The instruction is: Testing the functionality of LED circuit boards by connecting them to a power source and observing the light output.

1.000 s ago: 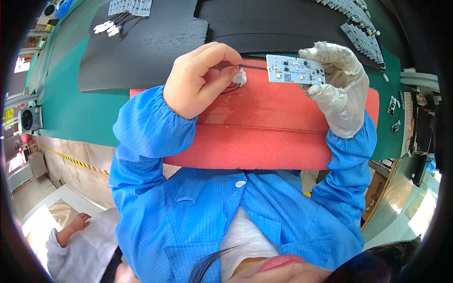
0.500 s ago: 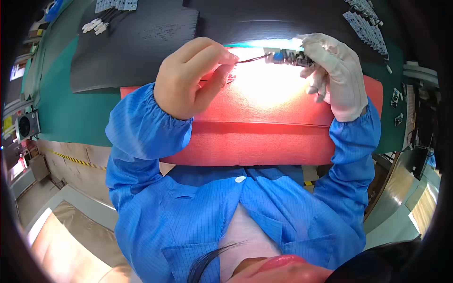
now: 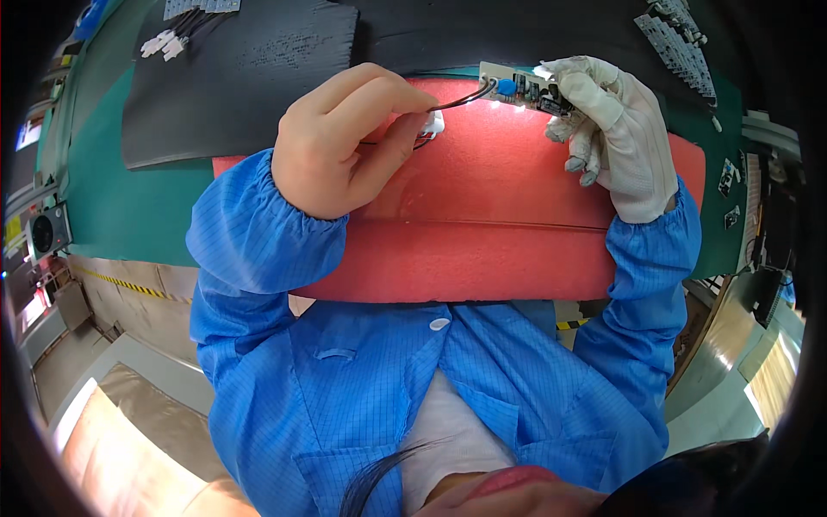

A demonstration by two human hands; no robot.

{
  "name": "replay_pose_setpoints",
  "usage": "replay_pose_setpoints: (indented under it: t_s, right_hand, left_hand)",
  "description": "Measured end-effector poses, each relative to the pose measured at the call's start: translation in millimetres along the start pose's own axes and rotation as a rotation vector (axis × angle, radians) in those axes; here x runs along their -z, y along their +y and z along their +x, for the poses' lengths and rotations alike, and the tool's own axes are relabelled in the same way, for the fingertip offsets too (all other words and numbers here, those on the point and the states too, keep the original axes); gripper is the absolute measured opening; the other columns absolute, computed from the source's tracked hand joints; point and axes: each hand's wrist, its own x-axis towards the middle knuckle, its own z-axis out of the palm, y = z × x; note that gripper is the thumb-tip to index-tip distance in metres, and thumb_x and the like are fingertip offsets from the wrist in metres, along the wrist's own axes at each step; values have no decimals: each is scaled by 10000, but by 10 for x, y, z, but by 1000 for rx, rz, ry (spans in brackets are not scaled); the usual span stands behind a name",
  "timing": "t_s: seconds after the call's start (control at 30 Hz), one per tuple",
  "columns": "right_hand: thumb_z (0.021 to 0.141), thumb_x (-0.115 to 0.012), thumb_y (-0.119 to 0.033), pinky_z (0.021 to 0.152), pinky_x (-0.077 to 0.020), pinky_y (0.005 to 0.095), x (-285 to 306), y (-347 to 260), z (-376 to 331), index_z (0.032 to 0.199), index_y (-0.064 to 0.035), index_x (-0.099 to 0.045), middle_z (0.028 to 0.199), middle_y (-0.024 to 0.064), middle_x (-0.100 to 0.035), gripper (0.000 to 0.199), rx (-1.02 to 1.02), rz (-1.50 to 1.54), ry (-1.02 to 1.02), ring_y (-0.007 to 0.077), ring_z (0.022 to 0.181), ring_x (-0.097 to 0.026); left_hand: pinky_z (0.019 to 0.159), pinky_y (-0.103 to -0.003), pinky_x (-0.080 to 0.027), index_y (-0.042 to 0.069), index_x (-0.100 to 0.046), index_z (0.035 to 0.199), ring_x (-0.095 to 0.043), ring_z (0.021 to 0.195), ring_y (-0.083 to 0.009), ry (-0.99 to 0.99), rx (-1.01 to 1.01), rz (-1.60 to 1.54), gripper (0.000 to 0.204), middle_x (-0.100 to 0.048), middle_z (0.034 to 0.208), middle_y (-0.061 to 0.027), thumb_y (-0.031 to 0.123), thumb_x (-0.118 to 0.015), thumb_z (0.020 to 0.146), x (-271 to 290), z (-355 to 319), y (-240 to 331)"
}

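My gloved right hand (image 3: 607,129) grips one end of a small circuit board (image 3: 527,90) between thumb and fingers. Several dark parts and a round blue part stand on the board's face. Dark wires (image 3: 465,98) run from the board's left end to my bare left hand (image 3: 349,138), which pinches them between thumb and forefinger. A white connector (image 3: 434,125) shows just beside the left fingertips, partly hidden behind them. Both hands are above a red foam pad (image 3: 465,194).
A black mat (image 3: 233,95) lies at the far left, with circuit boards (image 3: 200,7) and white plugs (image 3: 164,43) on wires. More boards (image 3: 676,56) lie in a row at the far right. Small parts (image 3: 730,194) sit near the green table's right edge.
The board has turned so its component face shows more plainly. Bright glare over the red pad is gone, and the white connector by my left fingers has come into sight. Both hands keep their grip.
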Motion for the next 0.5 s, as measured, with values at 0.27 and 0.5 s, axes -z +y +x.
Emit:
replay_pose_setpoints:
  t_s: [0.27, 0.5]
  right_hand:
    - [858, -623, -352, 564, -509, 197, 11, 31, 6, 1044, 43, -602, 634, 65, -604, 438, 98, -65, 18, 69, 461, -546]
    - [858, -616, -330, 372, -443, 179, -41, 11, -29, 1067, 30, -604, 620, 80, -615, 416, 98, -91, 27, 76, 416, -534]
  left_hand:
    - [646, -311, -512, 25, -642, 870, -623, 719, -261, 3, 55, 6, 164, -629, 799, -104, -47, -651, 723, 17, -2, -24]
    - [669, -319, -511, 12, -637, 896, -621, 758, -286, 21, 51, -13, 127, -630, 819, -132, -12, -640, 771, 42, -46, -45]
